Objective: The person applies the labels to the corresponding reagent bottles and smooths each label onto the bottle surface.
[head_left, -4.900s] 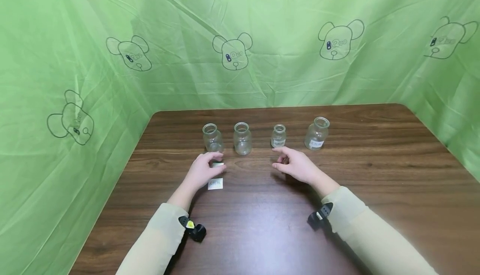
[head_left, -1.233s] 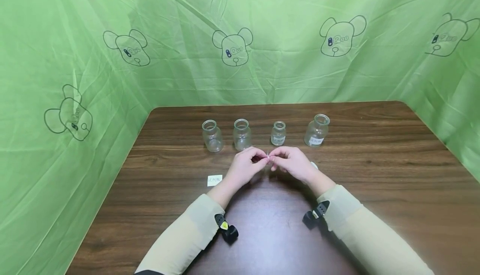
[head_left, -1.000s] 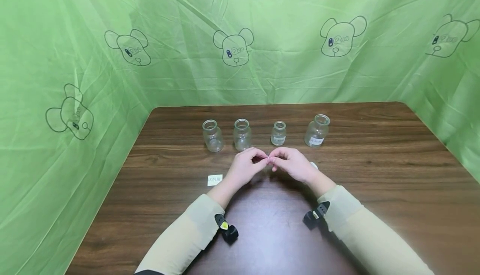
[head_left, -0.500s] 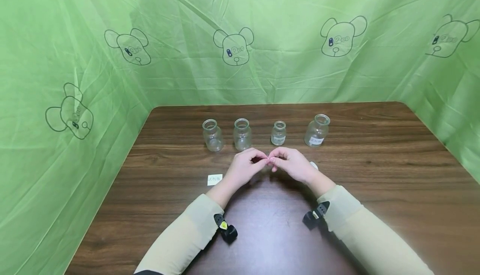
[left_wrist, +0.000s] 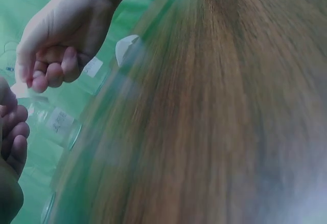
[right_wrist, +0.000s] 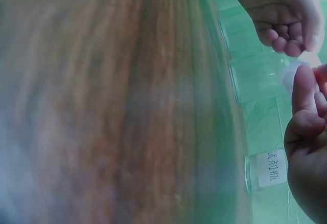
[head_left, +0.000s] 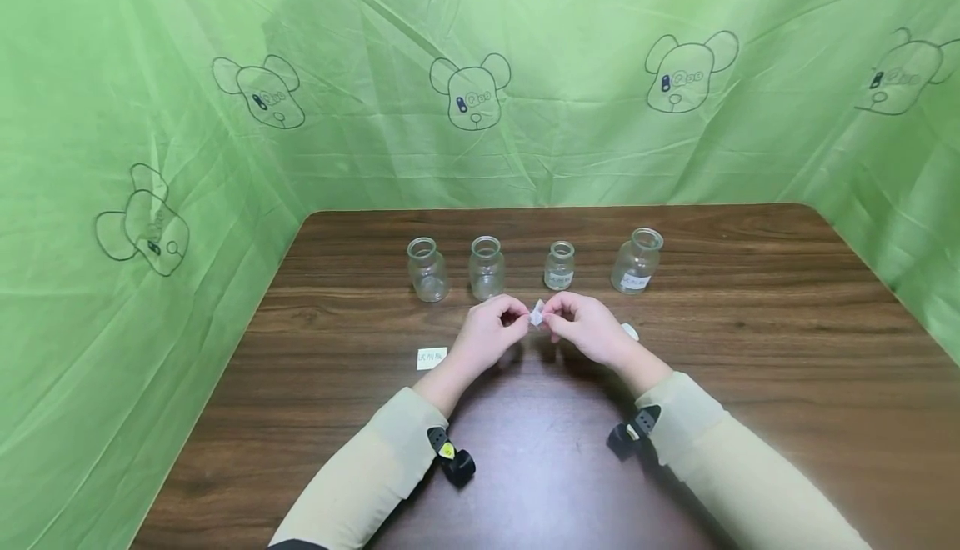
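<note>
In the head view my left hand (head_left: 487, 333) and right hand (head_left: 585, 329) meet over the table, in front of the jars. Between their thumbs and forefingers they pinch a small white paper label (head_left: 536, 315), bent to a point at the top. The right wrist view has the label (right_wrist: 291, 75) at the fingertips, partly covered by them. A second white label (head_left: 431, 358) with handwriting lies flat on the table left of my left wrist. Behind the hands stand two plain glass jars (head_left: 487, 271) (head_left: 428, 271), a small labelled jar (head_left: 559, 267) and a larger labelled jar (head_left: 637, 262).
A curled white paper scrap (left_wrist: 126, 49) lies on the wooden table (head_left: 750, 350), partly behind my right wrist in the head view. A green cloth (head_left: 360, 158) with printed bear heads hangs around the table's back and sides.
Since the oldest frame, my left hand has moved right to meet the right, and one label has left the table. In the last half second the held label has turned into view between the fingertips.
</note>
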